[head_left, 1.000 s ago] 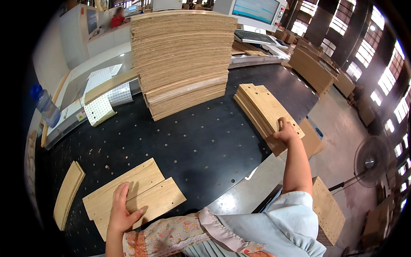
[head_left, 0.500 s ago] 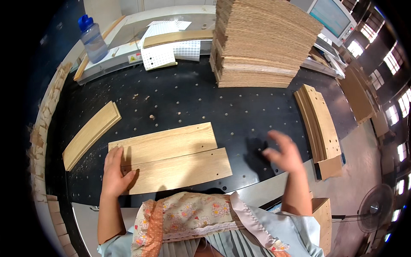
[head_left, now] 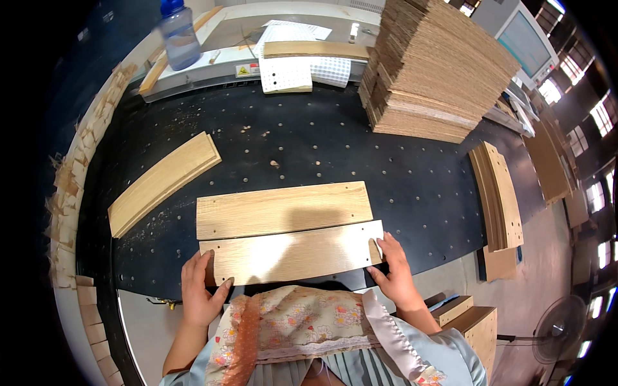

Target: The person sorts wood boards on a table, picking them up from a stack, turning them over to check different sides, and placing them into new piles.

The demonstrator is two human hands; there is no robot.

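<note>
Two pale wooden boards lie side by side on the black table: a far board [head_left: 277, 209] and a near board [head_left: 293, 254]. Each has small drilled holes by its ends. My left hand [head_left: 203, 291] grips the near board's left end, thumb at its front edge. At the opposite end my right hand [head_left: 394, 273] holds the same board, fingers along the short edge and thumb below the corner. A narrow gap separates the near board from the far one, which neither hand touches.
Two or so stacked boards [head_left: 164, 183] lie at the left, another drilled stack [head_left: 502, 199] at the right. A tall pile of brown sheets [head_left: 438, 77] stands far right. Behind are a water bottle [head_left: 179, 38], papers [head_left: 286, 76] and a monitor [head_left: 524, 42].
My right hand has come down and left onto the near board's right end. My left hand has shifted from both boards' left ends to the near board alone. The view has shifted.
</note>
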